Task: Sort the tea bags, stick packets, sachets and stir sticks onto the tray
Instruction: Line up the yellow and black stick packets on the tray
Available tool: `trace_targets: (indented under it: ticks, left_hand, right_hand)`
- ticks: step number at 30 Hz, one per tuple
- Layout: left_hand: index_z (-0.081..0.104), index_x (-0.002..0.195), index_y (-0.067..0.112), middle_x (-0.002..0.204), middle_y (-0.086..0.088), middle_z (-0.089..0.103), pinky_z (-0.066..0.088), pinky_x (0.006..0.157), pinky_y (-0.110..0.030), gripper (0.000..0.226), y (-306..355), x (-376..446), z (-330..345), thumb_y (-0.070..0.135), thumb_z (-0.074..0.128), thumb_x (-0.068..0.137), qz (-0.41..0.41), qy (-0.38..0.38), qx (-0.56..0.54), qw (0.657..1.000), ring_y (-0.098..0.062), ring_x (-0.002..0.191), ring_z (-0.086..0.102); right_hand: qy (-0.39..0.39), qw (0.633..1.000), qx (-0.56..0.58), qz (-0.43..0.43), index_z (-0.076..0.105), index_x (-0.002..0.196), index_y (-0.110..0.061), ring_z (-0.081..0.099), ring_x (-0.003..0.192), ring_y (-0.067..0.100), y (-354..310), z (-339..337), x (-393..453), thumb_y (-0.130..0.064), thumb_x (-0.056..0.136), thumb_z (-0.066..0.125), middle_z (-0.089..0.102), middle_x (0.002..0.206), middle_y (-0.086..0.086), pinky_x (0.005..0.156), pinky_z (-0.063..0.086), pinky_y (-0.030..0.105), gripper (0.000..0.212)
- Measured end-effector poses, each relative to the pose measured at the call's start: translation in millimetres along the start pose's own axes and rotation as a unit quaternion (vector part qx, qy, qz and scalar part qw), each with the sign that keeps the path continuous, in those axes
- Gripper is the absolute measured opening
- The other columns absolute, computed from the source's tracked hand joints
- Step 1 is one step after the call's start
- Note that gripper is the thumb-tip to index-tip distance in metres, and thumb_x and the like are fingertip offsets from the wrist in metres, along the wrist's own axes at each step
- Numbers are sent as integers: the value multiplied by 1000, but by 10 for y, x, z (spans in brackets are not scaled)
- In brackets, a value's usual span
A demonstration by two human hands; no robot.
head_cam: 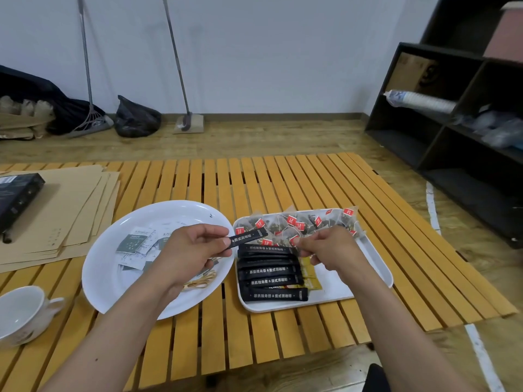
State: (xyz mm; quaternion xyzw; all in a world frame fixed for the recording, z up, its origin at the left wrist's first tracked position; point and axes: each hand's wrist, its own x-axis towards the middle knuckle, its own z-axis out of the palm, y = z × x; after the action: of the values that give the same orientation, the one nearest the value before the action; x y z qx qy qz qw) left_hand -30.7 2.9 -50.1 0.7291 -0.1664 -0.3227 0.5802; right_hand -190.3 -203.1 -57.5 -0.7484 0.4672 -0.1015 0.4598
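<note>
My left hand (188,251) pinches one black stick packet (249,238) by its end and holds it above the gap between plate and tray. A white tray (376,258) holds a row of tea bags (297,223) with red tags along its far side and a column of black stick packets (270,274) over yellow packets (310,277). My right hand (329,248) hovers over the tray with curled fingertips touching the top of that column; what it grips is unclear. The round white plate (113,284) carries white and grey sachets (135,241) and wooden stir sticks (199,282).
A white cup (21,315) stands at the table's near left. Brown envelopes (56,216) lie at far left with a black box (17,196) on them. The slatted wooden table (254,179) ends near the right of the tray; a dark shelf unit (452,137) stands beyond.
</note>
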Motion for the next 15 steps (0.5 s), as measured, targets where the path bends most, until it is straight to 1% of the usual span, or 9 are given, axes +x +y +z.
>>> trace_targets:
  ticks: [2,3,4,6,8,10,12,15]
  left_hand:
    - [73,105,12,93,-7,80,48,64,-25,15,6,-19,19,5,71,92,1,-10,8,1000,-13,85,78]
    - [72,105,12,95,-7,80,48,63,-24,16,7,-28,28,5,71,91,3,-16,12,1000,-13,85,78]
    - [72,105,11,96,-7,80,48,61,-23,16,5,-34,39,4,71,91,5,-21,15,1000,-13,85,78]
    - [73,106,11,98,-6,80,47,59,-22,18,-6,-30,60,3,72,90,10,-30,24,999,-16,87,78]
    - [73,105,13,100,-5,80,47,60,-23,20,-12,-25,83,2,74,88,16,-41,34,998,-18,89,78]
    - [74,105,16,99,-2,80,49,61,-22,21,-16,-23,111,5,76,87,22,-50,50,997,-17,90,77]
    - [75,104,19,97,2,80,52,61,-19,23,-24,-17,128,8,79,85,25,-45,70,996,-14,88,73]
    - [77,99,19,89,1,80,51,61,-24,18,-49,14,131,8,78,85,40,-17,94,995,-18,87,74]
  right_hand:
    - [9,999,28,-26,74,77,-9,61,54,5,-21,-18,-24,-30,90,76,77,76,8,57,42,22,25]
    - [-4,997,60,-41,75,81,-8,60,51,4,-44,-23,-53,-29,91,75,76,76,8,55,41,20,24]
    - [-29,994,95,-50,75,85,-8,59,51,4,-71,-22,-90,-30,91,75,76,77,6,54,41,19,23]
    - [-89,984,143,-52,76,94,-12,63,58,6,-113,-7,-166,-33,89,76,78,83,2,54,43,21,22]
    - [-124,981,141,-52,77,99,-15,67,65,7,-120,16,-190,-31,87,79,79,90,0,54,45,21,20]
    - [-135,981,127,-52,77,100,-14,67,66,6,-115,25,-178,-23,86,80,79,91,1,54,45,20,17]
    - [-135,982,129,-38,78,98,-14,67,65,6,-105,-2,-157,-17,86,80,79,88,1,53,44,20,13]
    - [-113,984,135,-11,77,94,-12,65,64,8,-67,-82,-120,-13,86,79,77,79,-1,52,43,20,8]
